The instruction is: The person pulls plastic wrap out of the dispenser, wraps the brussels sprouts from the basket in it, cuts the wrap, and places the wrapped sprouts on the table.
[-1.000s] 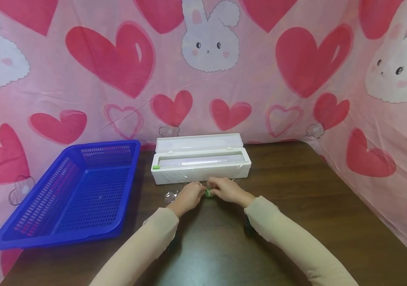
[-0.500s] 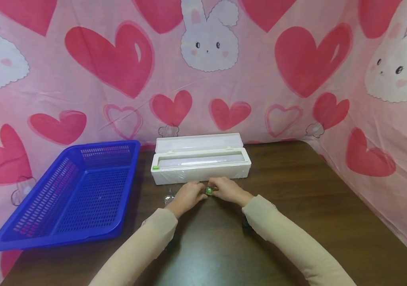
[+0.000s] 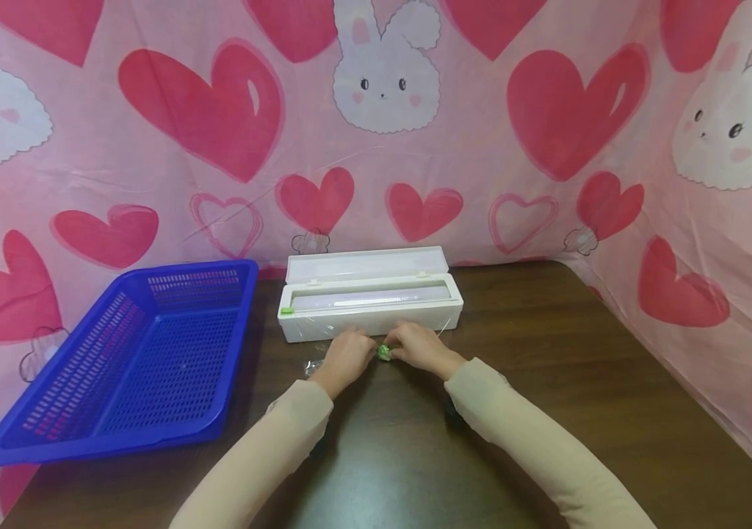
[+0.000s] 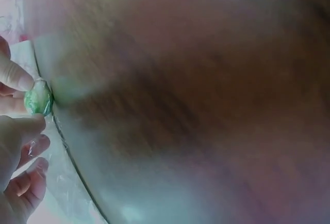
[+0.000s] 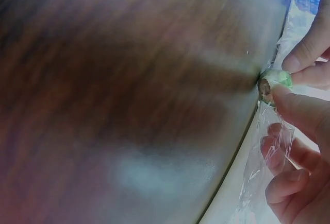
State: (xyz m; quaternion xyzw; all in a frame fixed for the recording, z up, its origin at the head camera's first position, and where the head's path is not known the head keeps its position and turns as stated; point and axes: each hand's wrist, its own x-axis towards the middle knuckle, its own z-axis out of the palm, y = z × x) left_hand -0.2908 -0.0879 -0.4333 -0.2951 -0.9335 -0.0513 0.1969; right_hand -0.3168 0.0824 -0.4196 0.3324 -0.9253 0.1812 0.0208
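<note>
The left hand [image 3: 348,356] and the right hand [image 3: 418,348] meet with their fingertips around a small green bundle [image 3: 384,353]. Both are gripping it: the right thumb and fingers pinch one side, and the left thumb and forefinger pinch the other. The right wrist view shows a brownish patch on the bundle beside the right thumb. Its surface is glossy and too blurred to tell whether it bears print.

Clear film [image 5: 252,177] lies loose and wrinkled about the bundle, with some across the right hand's lower fingers, which are bent. The left hand's lower fingers are bent too. A crumpled clear scrap [image 3: 313,367] lies on the table [image 3: 382,459] just left of the left hand.

Just beyond both hands stands a long white box [image 3: 372,323], its lid [image 3: 368,265] raised at the back. A pale roll [image 3: 372,297] shows in the opening, and a bright green tab [image 3: 287,311] sits at the box's front left corner, beyond the left hand.

Well to the left of the left hand is a blue basket [image 3: 105,442] with slotted walls. Cream sleeves [image 3: 537,441] cover both forearms; under the right one is a dark thing, mostly hidden. Behind everything, beyond the hands and box, hangs a pink curtain [image 3: 468,110] printed with red hearts and white rabbits.
</note>
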